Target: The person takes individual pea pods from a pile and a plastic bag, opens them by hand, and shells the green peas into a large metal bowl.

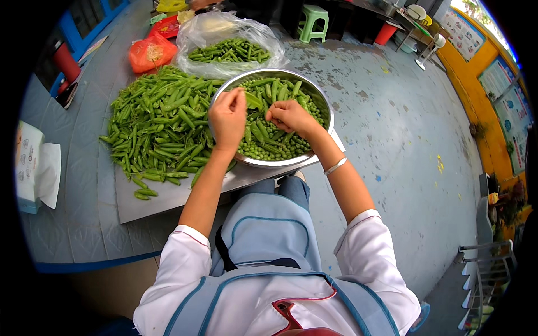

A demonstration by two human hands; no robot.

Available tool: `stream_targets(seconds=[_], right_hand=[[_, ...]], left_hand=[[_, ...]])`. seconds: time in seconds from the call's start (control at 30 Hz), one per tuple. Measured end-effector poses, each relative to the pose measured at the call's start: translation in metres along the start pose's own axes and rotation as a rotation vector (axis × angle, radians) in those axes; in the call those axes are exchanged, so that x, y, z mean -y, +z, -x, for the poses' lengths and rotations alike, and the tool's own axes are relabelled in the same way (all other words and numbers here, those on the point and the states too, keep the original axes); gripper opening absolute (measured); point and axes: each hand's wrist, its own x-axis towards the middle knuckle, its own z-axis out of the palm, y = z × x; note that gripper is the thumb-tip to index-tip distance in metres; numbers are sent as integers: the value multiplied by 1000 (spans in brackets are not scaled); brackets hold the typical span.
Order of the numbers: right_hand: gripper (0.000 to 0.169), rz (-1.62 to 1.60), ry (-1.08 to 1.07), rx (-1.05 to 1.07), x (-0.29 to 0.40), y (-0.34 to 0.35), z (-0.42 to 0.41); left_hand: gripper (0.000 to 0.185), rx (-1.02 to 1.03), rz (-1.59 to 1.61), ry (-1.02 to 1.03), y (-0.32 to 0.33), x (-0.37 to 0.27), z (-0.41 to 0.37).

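Observation:
A round steel bowl (pixel 287 163) holds shelled green peas (pixel 262 152) and several pea pods. Over its left side my left hand (pixel 229 115) has its fingers closed around an opened pea pod (pixel 253 101), which points to the right. My right hand (pixel 291 117) hovers above the middle of the bowl, fingers curled; whether anything is between them cannot be told. To the left of the bowl lies a large heap of whole pea pods (pixel 159 122) on a steel sheet (pixel 138 208).
Behind the bowl stands a clear plastic bag (pixel 189 33) with green pods in it, beside an orange plastic bag (pixel 151 52). A tissue pack (pixel 29 168) and a red flask (pixel 66 63) are at the left. A green stool (pixel 313 23) stands on the floor beyond.

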Motion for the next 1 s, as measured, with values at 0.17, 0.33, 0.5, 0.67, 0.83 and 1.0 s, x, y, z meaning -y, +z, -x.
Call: stream_targets(seconds=[0.17,0.33,0.5,0.67,0.83,1.0], right_hand=[[21,642,-334,-133,-8,-3,-7],[28,1212,-86,90,15,41,-1],[22,770,-324,-135,3,3,1],[22,271,-105,-94,26,-17,22],[15,-31,-224,47,18,-17,15],[16,-12,-221,-61,7,-12,5]], left_hand=[[25,-248,-708,113,-91,28,-62],[22,-79,-455,126,-88,14,-51],[30,540,-213,458,-35,6,-9],[21,734,-202,228,-8,7,11],[26,791,343,-342,5,5,4],[24,729,363,-381,7,14,8]])
